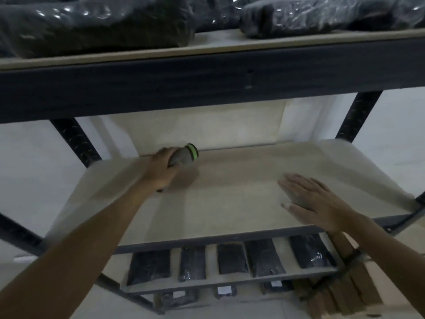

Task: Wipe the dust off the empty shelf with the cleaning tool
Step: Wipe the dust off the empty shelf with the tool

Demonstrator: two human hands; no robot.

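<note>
While the left hand (161, 169) gripped the grey, green-banded cleaning tool (185, 155) at ten o'clock on the empty shelf (230, 203), likely to reach back-corner dust, the right hand (317, 201) lay flat, fingers straight, at four o'clock, probably bracing.

The shelf (230, 199) board lies bare between the left hand (161, 171) with its tool (184, 155) and the flat right hand (315, 201); the beam (207, 88) above limits headroom.
</note>
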